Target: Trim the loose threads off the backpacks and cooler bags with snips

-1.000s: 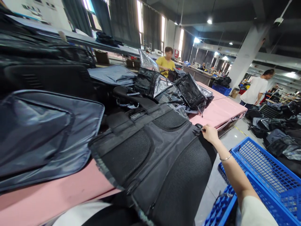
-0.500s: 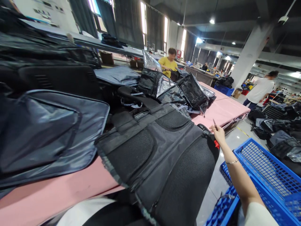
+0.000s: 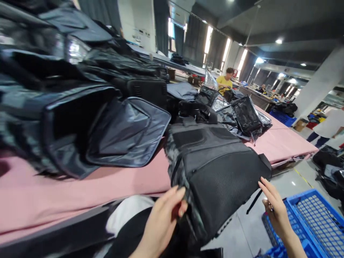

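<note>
A black backpack [image 3: 220,175] with mesh padding and camouflage sides lies back panel up on the pink-covered table, its near end jutting past the edge. My left hand [image 3: 165,211] is at its near left side, fingers bent and slightly apart, with nothing visible in them. My right hand [image 3: 275,208] is at the bag's right edge, index and middle fingertips stretched to it. The other fingers are curled round a slim dark pointed tool [image 3: 271,206], mostly hidden in the palm. A black strap [image 3: 254,202] dangles from the bag's edge beside this hand.
An open bag with a grey lining flap [image 3: 129,132] lies left on the pink table [image 3: 134,182]. More bags are piled behind, some with silver lining. Blue plastic crates [image 3: 314,215] stand on the floor at right. A person in yellow [image 3: 224,82] works farther back.
The view has swung left. My left hand has come into view beside the backpack. My right hand has come nearer along its right edge, and the backpack lies turned and closer.
</note>
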A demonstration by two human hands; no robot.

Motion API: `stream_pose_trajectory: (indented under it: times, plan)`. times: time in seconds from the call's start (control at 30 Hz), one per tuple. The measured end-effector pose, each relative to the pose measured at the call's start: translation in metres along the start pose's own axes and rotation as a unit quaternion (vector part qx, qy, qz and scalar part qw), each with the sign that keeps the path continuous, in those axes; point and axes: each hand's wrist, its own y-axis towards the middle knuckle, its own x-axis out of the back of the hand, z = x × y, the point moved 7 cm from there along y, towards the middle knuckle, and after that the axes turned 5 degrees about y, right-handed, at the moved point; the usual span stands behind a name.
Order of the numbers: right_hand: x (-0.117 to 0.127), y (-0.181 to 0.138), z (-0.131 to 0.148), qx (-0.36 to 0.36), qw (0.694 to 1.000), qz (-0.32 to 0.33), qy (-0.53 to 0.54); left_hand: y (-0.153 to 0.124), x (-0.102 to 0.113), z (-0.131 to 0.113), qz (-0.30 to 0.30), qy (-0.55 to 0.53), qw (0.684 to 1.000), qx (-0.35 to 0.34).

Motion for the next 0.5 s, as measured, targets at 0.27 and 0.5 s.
stream_pose_trajectory:
  times: [0.27,0.5]
  plan:
    - [-0.052,0.058,0.057,0.176,0.984,-0.034,-0.017,0.037,0.071,-0.044,-0.102,-0.144,0.981,-0.077]
    - [-0.063,0.06,0.08,0.173,0.98,-0.101,-0.012,0.014,0.168,0.016,-0.229,-0.193,0.951,-0.081]
